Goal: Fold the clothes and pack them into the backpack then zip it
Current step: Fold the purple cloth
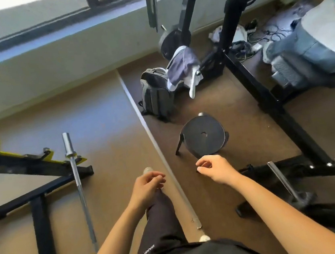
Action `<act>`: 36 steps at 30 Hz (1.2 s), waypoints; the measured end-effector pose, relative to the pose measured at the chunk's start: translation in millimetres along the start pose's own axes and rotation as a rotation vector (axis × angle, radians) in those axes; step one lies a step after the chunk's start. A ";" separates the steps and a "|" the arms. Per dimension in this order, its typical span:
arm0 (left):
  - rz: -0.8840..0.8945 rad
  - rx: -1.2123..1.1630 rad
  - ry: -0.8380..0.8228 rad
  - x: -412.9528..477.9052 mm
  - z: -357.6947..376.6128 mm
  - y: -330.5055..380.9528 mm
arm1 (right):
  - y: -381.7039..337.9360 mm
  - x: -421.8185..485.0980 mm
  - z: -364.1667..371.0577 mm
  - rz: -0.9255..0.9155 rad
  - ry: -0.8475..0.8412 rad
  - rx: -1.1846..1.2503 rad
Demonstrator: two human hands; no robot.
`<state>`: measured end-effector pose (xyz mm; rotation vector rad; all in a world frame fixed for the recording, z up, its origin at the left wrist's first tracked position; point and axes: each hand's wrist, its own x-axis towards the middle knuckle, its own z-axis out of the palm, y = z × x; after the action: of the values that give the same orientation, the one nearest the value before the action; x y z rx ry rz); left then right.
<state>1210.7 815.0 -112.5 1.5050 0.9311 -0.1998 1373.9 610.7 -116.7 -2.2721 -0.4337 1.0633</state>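
Observation:
A grey backpack (155,95) stands upright on the brown floor ahead, near the wall. Grey and white clothes (183,66) hang in a bunch over a bar right beside it, touching its top right. My left hand (147,185) is low in the middle, fingers loosely curled, holding nothing. My right hand (214,168) is beside it, fingers also curled in with nothing in them. Both hands are well short of the backpack and clothes.
A round black stool (203,136) stands between my hands and the backpack. A black rack frame (264,98) runs along the right. A barbell (78,180) and a black-and-yellow frame (25,163) lie at left. Another person (319,30) sits at far right among cables.

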 end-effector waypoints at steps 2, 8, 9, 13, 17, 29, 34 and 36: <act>-0.014 -0.008 0.005 45.2 -30.6 19.9 | -25.4 41.2 -7.3 0.040 0.013 -0.008; 0.000 0.123 -0.058 168.0 -121.5 106.9 | -103.6 139.0 -44.6 0.113 0.085 0.041; 0.015 0.144 -0.058 186.1 -132.6 125.2 | -116.0 151.2 -52.8 0.121 0.104 0.052; 0.062 0.194 -0.089 251.1 -156.7 187.4 | -151.7 194.5 -83.2 0.169 0.210 0.152; 0.062 0.195 -0.125 308.5 -157.5 238.8 | -170.6 243.5 -109.7 0.193 0.248 0.254; 0.006 0.213 -0.278 471.5 -101.7 350.3 | -197.3 423.5 -182.8 0.244 0.231 0.276; -0.053 0.215 -0.415 585.9 -29.4 381.9 | -176.4 516.6 -227.0 0.342 0.358 0.240; -0.101 0.208 -0.446 634.1 5.0 385.5 | -163.2 550.0 -243.0 0.390 0.365 0.179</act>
<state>1875.9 1126.5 -219.1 1.5171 0.6394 -0.6939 1901.0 928.8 -212.2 -2.3693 0.2534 0.7946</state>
